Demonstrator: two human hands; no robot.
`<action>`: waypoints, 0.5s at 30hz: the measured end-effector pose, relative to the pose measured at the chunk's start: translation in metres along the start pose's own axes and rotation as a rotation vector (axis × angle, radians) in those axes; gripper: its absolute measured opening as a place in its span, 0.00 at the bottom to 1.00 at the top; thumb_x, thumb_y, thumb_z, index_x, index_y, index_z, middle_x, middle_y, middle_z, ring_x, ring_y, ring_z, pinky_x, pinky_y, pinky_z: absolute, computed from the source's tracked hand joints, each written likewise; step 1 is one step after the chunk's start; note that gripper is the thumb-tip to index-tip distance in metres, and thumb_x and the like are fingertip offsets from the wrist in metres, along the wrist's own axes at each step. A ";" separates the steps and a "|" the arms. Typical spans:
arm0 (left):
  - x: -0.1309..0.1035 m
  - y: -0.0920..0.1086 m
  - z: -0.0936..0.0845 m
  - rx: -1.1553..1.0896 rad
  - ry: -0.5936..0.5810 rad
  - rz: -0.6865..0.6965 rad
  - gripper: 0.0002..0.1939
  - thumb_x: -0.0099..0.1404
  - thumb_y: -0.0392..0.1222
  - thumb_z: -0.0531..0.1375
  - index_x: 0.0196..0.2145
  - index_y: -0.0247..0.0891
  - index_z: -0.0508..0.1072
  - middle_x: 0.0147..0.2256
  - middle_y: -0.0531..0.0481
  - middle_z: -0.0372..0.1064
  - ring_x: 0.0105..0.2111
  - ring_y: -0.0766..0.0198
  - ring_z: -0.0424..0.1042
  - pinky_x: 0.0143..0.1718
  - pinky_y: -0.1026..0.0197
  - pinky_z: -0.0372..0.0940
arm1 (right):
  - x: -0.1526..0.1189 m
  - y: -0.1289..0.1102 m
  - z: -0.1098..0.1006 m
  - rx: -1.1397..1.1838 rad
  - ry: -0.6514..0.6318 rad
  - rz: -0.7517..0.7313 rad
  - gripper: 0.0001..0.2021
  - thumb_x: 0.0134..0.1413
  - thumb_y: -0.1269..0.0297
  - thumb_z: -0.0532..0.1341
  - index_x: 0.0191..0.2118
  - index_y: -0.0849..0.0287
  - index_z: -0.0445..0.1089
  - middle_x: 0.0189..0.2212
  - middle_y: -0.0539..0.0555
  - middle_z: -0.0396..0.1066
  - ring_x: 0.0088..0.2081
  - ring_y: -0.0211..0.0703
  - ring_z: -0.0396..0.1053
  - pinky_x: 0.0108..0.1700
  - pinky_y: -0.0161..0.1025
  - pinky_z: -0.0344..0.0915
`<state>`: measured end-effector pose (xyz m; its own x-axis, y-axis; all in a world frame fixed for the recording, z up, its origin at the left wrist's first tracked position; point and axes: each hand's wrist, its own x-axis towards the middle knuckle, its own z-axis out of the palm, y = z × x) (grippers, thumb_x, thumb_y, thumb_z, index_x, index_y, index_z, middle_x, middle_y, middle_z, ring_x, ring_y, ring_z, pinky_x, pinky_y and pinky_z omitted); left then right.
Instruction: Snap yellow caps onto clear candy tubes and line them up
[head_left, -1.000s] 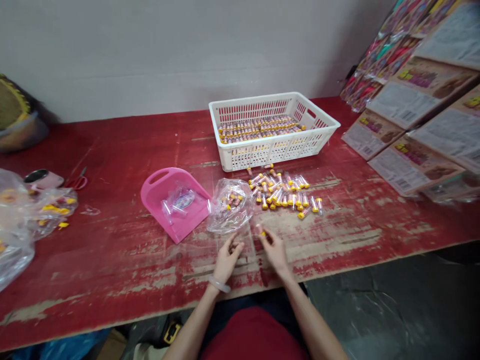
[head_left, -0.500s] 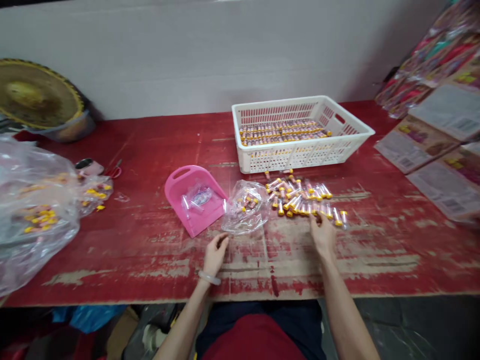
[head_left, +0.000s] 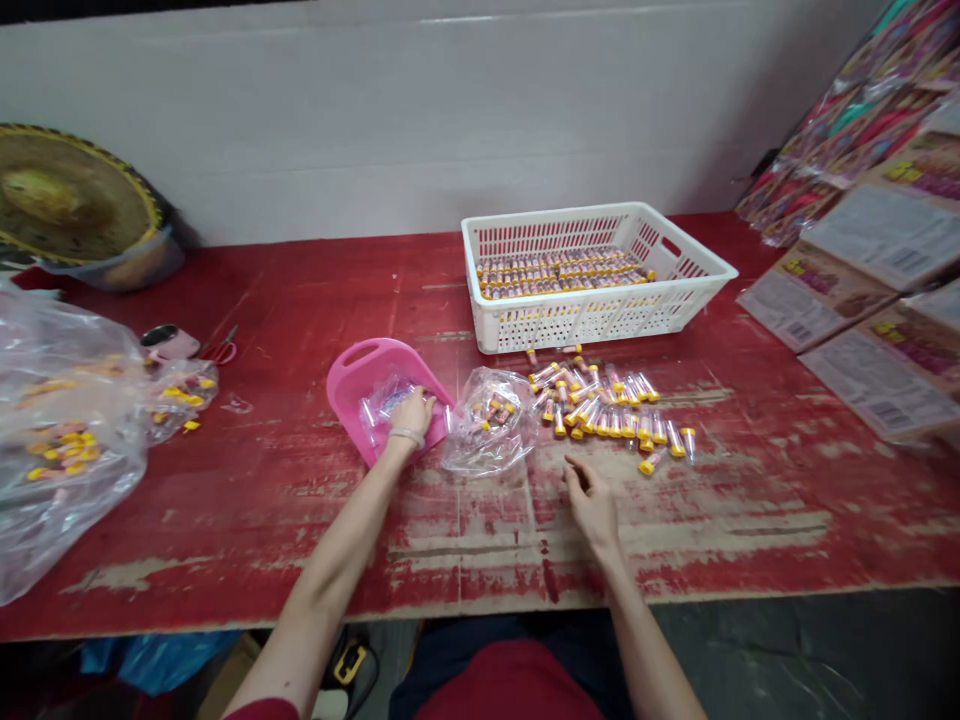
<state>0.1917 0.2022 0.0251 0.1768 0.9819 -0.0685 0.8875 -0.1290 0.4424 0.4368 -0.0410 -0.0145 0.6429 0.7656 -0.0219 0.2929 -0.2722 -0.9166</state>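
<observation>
My left hand (head_left: 412, 414) is inside the pink scoop-shaped tray (head_left: 346, 378), over clear plastic tubes (head_left: 369, 412) and a clear bag. Its fingertips are hidden, so any hold is unclear. My right hand (head_left: 592, 500) hovers low over the table, fingers loosely bent and apart, nothing visible in them. In front of it lies a pile of clear tubes with yellow caps and pinkish contents (head_left: 600, 415). One such tube (head_left: 651, 460) rests slightly apart at the near side. Between tray and pile is an open clear bag (head_left: 480, 455) holding small yellow-and-pink pieces (head_left: 495, 410).
A white plastic basket (head_left: 600, 310) behind the pile holds rows of filled tubes. Large clear bags (head_left: 67, 520) with yellow pieces, scissors (head_left: 223, 350) and a straw hat (head_left: 67, 200) are at left. Printed boxes (head_left: 862, 330) are stacked right, on the worn red table (head_left: 300, 290).
My left hand has moved from the table edge side forward into the pink tray. My right hand has drawn back left from the pile; a tube now lies angled in front of the row.
</observation>
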 end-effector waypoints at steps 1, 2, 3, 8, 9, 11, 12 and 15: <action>-0.012 0.000 -0.002 -0.090 0.047 0.008 0.17 0.68 0.46 0.53 0.50 0.36 0.67 0.36 0.42 0.73 0.38 0.54 0.73 0.42 0.55 0.64 | -0.003 -0.005 0.004 0.032 -0.015 0.000 0.24 0.53 0.47 0.57 0.47 0.62 0.74 0.37 0.61 0.76 0.39 0.52 0.73 0.44 0.48 0.67; -0.027 0.000 -0.004 -0.209 0.081 0.019 0.17 0.68 0.48 0.53 0.51 0.37 0.66 0.34 0.45 0.72 0.36 0.57 0.73 0.39 0.57 0.64 | -0.007 -0.010 0.010 0.075 -0.033 0.003 0.24 0.53 0.47 0.58 0.46 0.61 0.74 0.37 0.60 0.76 0.39 0.52 0.73 0.45 0.47 0.67; -0.046 0.001 -0.004 -0.355 0.082 0.031 0.17 0.68 0.49 0.52 0.50 0.38 0.65 0.31 0.48 0.71 0.32 0.60 0.72 0.36 0.60 0.64 | -0.011 -0.015 0.016 0.128 -0.063 0.015 0.23 0.53 0.47 0.59 0.45 0.61 0.75 0.36 0.59 0.76 0.39 0.51 0.73 0.44 0.46 0.68; -0.144 0.020 0.021 -0.871 -0.515 0.045 0.22 0.63 0.50 0.57 0.51 0.39 0.59 0.23 0.60 0.63 0.19 0.70 0.61 0.22 0.67 0.57 | -0.033 -0.034 0.051 0.469 -0.409 0.267 0.30 0.48 0.42 0.62 0.51 0.58 0.70 0.28 0.53 0.74 0.21 0.41 0.68 0.20 0.36 0.62; -0.155 0.025 0.027 -0.898 -0.619 0.054 0.22 0.63 0.50 0.57 0.51 0.39 0.58 0.22 0.60 0.63 0.18 0.70 0.61 0.22 0.67 0.57 | -0.037 -0.037 0.055 0.524 -0.472 0.314 0.31 0.48 0.42 0.62 0.53 0.57 0.69 0.27 0.51 0.74 0.18 0.39 0.66 0.17 0.34 0.59; -0.160 0.035 0.036 -0.881 -0.709 0.102 0.22 0.63 0.49 0.57 0.51 0.38 0.58 0.22 0.59 0.64 0.18 0.69 0.63 0.22 0.66 0.59 | -0.042 -0.038 0.055 0.606 -0.504 0.358 0.29 0.46 0.46 0.65 0.52 0.56 0.68 0.25 0.49 0.72 0.17 0.37 0.65 0.16 0.33 0.58; -0.156 0.040 0.039 -0.839 -0.675 0.144 0.22 0.63 0.49 0.57 0.51 0.38 0.59 0.22 0.58 0.65 0.19 0.68 0.64 0.23 0.65 0.60 | -0.043 -0.038 0.052 0.632 -0.472 0.362 0.27 0.44 0.48 0.67 0.49 0.56 0.69 0.25 0.48 0.71 0.18 0.36 0.65 0.17 0.32 0.58; -0.122 0.055 0.041 -0.592 -0.350 0.318 0.16 0.67 0.44 0.53 0.51 0.38 0.64 0.31 0.50 0.71 0.31 0.62 0.72 0.33 0.61 0.66 | -0.041 -0.032 0.037 0.683 -0.277 0.379 0.25 0.38 0.53 0.72 0.42 0.56 0.66 0.26 0.47 0.71 0.18 0.35 0.65 0.17 0.31 0.58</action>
<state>0.2365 0.0692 0.0215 0.5985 0.7956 -0.0934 0.4118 -0.2055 0.8878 0.3753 -0.0422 0.0008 0.3880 0.8332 -0.3940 -0.4605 -0.1951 -0.8659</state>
